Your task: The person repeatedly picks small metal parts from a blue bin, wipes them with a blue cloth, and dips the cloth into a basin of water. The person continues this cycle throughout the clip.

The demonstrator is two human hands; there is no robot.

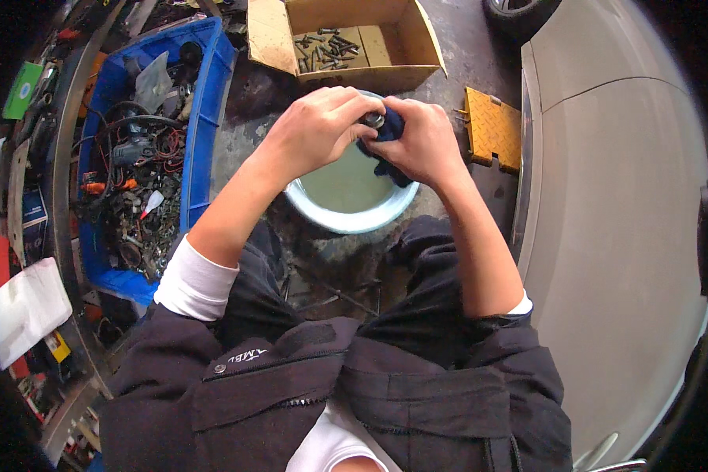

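My left hand is closed, its fingers pinching a small round-ended metal part; most of the part is hidden, so I cannot tell its exact kind. Pressed close beside it, my right hand grips a dark blue cloth that lies against the part. The cloth's lower end hangs down over the right rim of a pale round basin. Both hands are above the basin's far side. Cloudy greenish water fills the basin.
Beyond the basin stands an open cardboard box with several dark bolts inside. A blue crate of tools and loose parts is at left. A yellow tread-plate ramp and a beige car panel are at right.
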